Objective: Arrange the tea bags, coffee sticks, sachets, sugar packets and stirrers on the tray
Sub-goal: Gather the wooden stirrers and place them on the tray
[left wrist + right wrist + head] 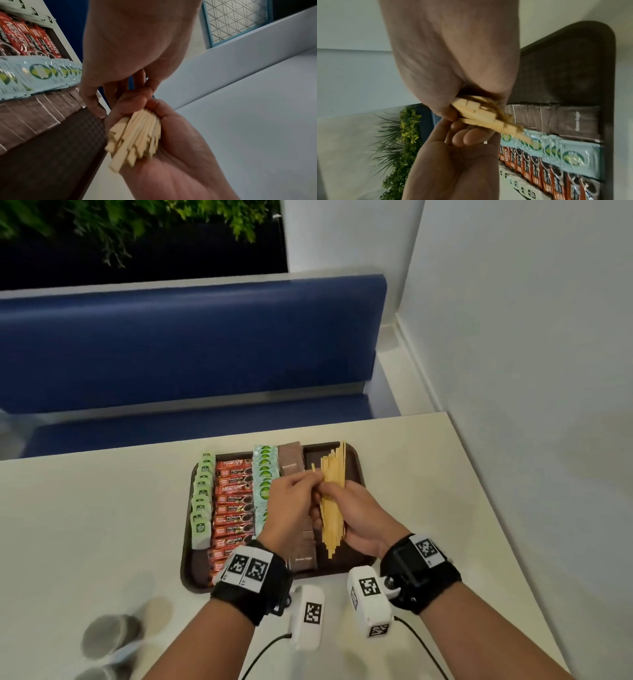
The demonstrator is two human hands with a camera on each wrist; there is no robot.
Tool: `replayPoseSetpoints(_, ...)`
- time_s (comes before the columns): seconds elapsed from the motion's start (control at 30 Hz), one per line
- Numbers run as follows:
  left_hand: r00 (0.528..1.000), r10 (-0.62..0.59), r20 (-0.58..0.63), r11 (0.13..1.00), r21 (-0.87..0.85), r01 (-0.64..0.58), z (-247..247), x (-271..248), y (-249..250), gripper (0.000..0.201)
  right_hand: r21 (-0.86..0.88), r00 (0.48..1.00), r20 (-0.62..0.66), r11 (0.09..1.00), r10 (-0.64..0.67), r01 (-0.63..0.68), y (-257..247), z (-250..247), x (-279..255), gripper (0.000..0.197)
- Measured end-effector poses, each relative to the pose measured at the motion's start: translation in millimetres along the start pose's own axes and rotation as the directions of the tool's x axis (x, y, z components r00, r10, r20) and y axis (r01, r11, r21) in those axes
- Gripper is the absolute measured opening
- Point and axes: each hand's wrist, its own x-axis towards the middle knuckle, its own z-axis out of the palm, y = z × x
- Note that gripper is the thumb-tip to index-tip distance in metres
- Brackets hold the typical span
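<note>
A dark brown tray lies on the white table. On it stand rows of green tea bags, red coffee sticks, pale blue sachets and brown sugar packets. My right hand grips a bundle of wooden stirrers above the tray's bare right side, the sticks pointing away from me. My left hand meets the bundle from the left and pinches a single stirrer at its edge. In the left wrist view the stirrers fan out of the right hand.
A blue bench runs behind the table's far edge, and a white wall closes the right side. Blurred round metal containers stand on the table at the near left. Bare tabletop lies right of the tray.
</note>
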Motion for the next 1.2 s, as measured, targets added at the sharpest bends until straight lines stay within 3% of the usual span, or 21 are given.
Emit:
replayPoseSetpoints(0.17,0.997,-0.066,-0.047,0.997,-0.032,0.065,-20.9,3.4,7.0,0.029,0.016,0.998,0.028,0.998,0.054,-0.055,15.7,20.1,8.0,0.016)
replayPoseSetpoints(0.33,0.956,-0.237,0.174,0.970,-0.016,0.243,-39.2,6.2,12.8,0.062,0.013,0.993,0.059,0.995,0.098,-0.099,17.9,38.2,18.3,0.029)
replayPoseSetpoints(0.43,0.928,-0.268,0.258,0.962,0.026,0.271,-48.9,14.6,17.5,0.069,-0.033,0.991,0.081,0.994,0.103,-0.101,16.7,46.1,24.2,0.024)
replayPoseSetpoints(0.57,0.914,-0.280,0.293,0.960,0.093,0.265,-53.3,21.0,23.1,0.066,-0.066,0.982,0.129,0.990,0.136,-0.128,11.2,44.7,23.3,0.016)
replayPoseSetpoints(0.63,0.919,-0.301,0.256,0.954,0.074,0.291,-49.2,22.3,20.0,0.075,-0.221,0.987,0.109,0.971,0.114,-0.087,9.1,47.2,20.7,0.017)
replayPoseSetpoints(0.8,0.935,-0.313,0.168,0.937,-0.108,0.333,-33.4,19.2,10.2,0.034,-0.475,0.999,0.008,0.879,0.050,-0.040,14.3,45.4,28.6,0.036)
replayPoseSetpoints(0.9,0.941,-0.290,0.171,0.932,-0.174,0.319,-29.1,14.8,15.7,0.045,-0.328,0.996,0.021,0.942,0.091,-0.079,12.0,33.5,26.1,0.032)
replayPoseSetpoints(1.0,0.952,-0.267,0.148,0.936,-0.197,0.293,-25.8,14.7,20.2,0.041,-0.114,0.987,0.122,0.989,0.104,-0.090,9.7,21.2,19.4,0.041)
replayPoseSetpoints(1.2,0.981,-0.168,0.096,0.962,-0.200,0.185,-21.6,21.0,19.5,0.046,0.217,0.986,0.119,0.966,0.115,-0.138,9.2,10.0,8.2,0.042)
